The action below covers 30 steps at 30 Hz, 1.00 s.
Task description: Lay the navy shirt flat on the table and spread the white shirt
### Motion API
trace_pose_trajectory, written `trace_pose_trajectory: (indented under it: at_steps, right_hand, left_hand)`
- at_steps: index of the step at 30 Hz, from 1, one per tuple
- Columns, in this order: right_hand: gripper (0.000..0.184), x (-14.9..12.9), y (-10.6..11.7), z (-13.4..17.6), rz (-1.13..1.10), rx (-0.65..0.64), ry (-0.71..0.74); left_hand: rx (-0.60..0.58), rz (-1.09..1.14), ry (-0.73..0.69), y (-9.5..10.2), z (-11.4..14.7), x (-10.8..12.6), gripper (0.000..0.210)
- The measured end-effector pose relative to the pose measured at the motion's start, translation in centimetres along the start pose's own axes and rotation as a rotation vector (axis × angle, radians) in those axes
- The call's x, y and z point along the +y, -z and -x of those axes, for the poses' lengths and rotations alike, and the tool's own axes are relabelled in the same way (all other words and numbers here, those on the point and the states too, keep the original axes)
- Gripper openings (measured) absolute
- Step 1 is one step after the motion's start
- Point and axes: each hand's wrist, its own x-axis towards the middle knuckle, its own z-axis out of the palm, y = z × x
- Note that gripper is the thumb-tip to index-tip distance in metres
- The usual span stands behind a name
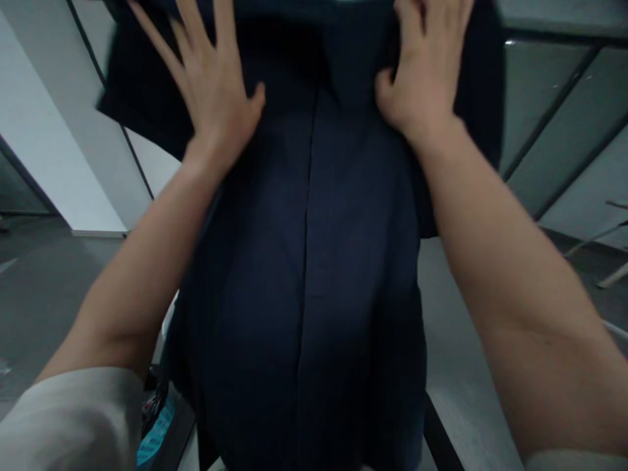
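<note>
A dark navy short-sleeved shirt (343, 216) hangs upright in front of me, its front placket running down the middle. My left hand (216, 85) lies on the upper part at the left, fingers spread wide and thumb out. On the upper right of the shirt rests my right hand (424, 72), its fingers stretched upward and the thumb against the cloth. The top edge of the view cuts off the fingertips of both hands. The collar area is dark and hard to make out. What holds the shirt up is hidden.
A white pillar (53, 98) stands at the left. Grey panels with dark frames (544, 98) lie behind on the right, below a pale ledge (564, 16). Low at the left is a turquoise perforated basket (157, 435) beside a black bar (176, 432). Thin metal legs (613, 275) show at far right.
</note>
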Motion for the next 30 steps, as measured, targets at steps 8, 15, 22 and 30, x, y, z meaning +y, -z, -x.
trace_pose_trajectory:
  at_steps: [8, 15, 22, 30]
  right_hand:
    - [0.064, 0.0, -19.3, 16.1, -0.053, -0.858, -0.207]
    - [0.07, 0.1, -26.5, 25.1, -0.203, -1.159, -0.258]
    - [0.072, 3.4, -29.1, 26.8, -0.148, -1.029, -0.383]
    - [0.042, 5.0, -31.8, 28.9, -0.497, -0.654, -0.589]
  left_hand:
    - [-0.75, -0.067, 0.046, -14.9, 17.0, -2.3, 0.046]
    - [-1.146, -0.221, 0.096, -22.2, 21.7, -5.2, 0.043]
    - [-0.936, -0.232, -0.294, -24.0, 20.8, -1.8, 0.033]
    - [-0.948, 0.03, -0.357, -26.3, 22.9, -0.4, 0.039]
